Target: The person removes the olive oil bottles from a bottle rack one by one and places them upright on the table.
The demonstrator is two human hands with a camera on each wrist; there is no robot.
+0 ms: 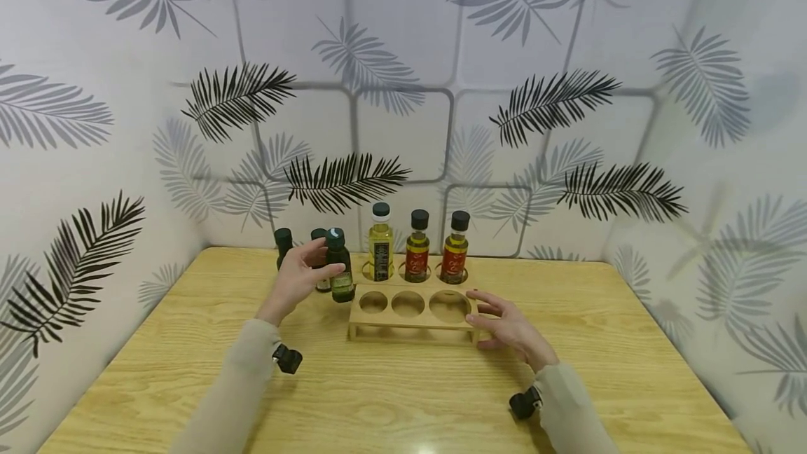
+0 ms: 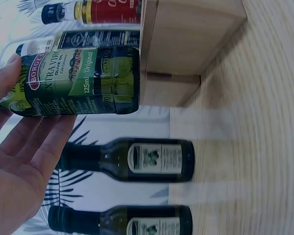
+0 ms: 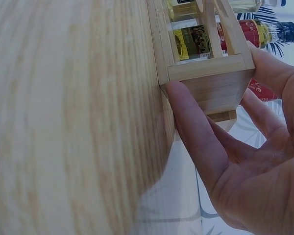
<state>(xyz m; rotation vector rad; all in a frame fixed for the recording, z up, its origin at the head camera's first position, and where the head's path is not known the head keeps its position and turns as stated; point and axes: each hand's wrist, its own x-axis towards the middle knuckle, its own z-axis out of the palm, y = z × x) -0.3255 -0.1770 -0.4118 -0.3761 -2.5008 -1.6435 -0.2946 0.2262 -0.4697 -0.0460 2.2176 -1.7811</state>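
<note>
Olive oil bottle (image 2: 112, 78) foremost in our left-wrist view: it hangs above the surface (image 1: 378, 394), long axis near upright, base just beside the left end of our wooden rack (image 1: 410, 324), whose holed front row lies to its right. Our left hand (image 1: 299, 277), plainly the nearer, has its grip pinched on the bottle's upper part, thumb opposite fingers, while our right hand (image 1: 511, 328) clasps the rack's other end. Two dark bottles (image 2: 159, 159) stand farther left; one yellow bottle (image 1: 381, 258) and two red-labelled bottles (image 1: 417, 256) line the back row.
</note>
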